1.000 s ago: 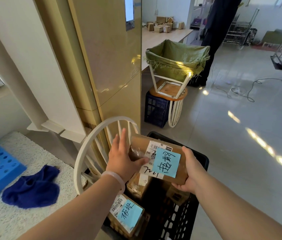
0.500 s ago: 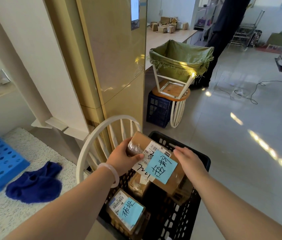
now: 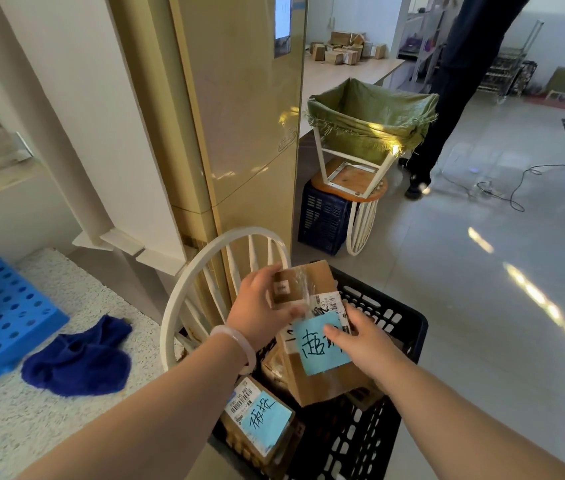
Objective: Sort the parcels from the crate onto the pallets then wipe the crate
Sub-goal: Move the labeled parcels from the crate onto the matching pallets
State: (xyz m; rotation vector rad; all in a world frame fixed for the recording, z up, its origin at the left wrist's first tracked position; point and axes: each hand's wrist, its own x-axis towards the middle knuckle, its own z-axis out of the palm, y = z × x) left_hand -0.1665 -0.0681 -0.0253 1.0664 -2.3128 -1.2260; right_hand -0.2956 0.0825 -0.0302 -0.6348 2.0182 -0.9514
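While both forearms reach in from the bottom edge, the nearest thing in the black crate (image 3: 409,323) is a brown parcel (image 3: 256,427) lying at its near-left corner, blue note and barcode label facing up. Just beyond it, both hands are on a second cardboard parcel (image 3: 312,379), tilted above the crate! The left hand (image 3: 256,306), pale bangle on its wrist, pinches the parcel's far top corner, fingers curled around the edge. The right hand (image 3: 364,344) presses on the near-right side, fingertips overlapping a blue sticky note (image 3: 315,348) with handwritten characters. Left of the crate, a white hoop-backed chair (image 3: 184,289) stands touching it. Further left, a dark blue cloth (image 3: 80,358) lies crumpled on the speckled floor, beside a blue perforated pallet (image 3: 7,313). Beyond, a tall gold cabinet (image 3: 239,116) rises, then a green sack (image 3: 371,116) stretched over an upturned stool, and a person's dark trouser legs (image 3: 454,98) at the back.
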